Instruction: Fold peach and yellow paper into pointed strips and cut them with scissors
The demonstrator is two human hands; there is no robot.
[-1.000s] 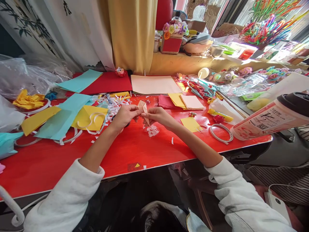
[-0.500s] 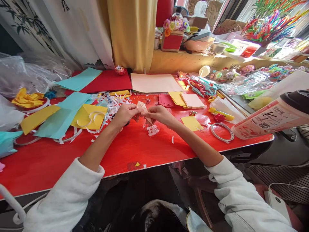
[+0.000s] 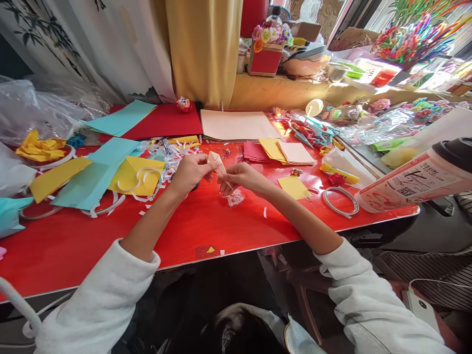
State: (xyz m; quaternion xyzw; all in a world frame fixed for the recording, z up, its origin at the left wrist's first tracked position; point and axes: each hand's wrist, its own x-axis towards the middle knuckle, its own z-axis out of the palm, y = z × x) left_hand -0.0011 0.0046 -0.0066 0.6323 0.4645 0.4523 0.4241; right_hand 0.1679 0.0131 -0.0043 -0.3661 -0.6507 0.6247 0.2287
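A small folded piece of pale pink paper (image 3: 216, 163) is held between both hands above the red table (image 3: 221, 226). My left hand (image 3: 192, 172) pinches its left edge between thumb and fingers. On its right and lower side, my right hand (image 3: 239, 178) is closed round the paper with bent fingers. Just below the hands, a whitish patch (image 3: 235, 197) lies on the tabletop. Stacked square papers in red, yellow and pale pink (image 3: 296, 152) lie to the right, behind my right hand. White paper shreds (image 3: 173, 156) are heaped beyond my left hand.
Teal sheets (image 3: 98, 169) and a yellow sheet (image 3: 138, 176) lie at the left. A large pink sheet (image 3: 238, 124) is at the back. Scissors (image 3: 308, 132), a glue stick (image 3: 339, 173), a white ring (image 3: 339, 202) and a lidded cup (image 3: 413, 177) are on the right.
The fingers of my right hand have shifted slightly on the folded paper, which both hands still hold. The camera view has moved a little.
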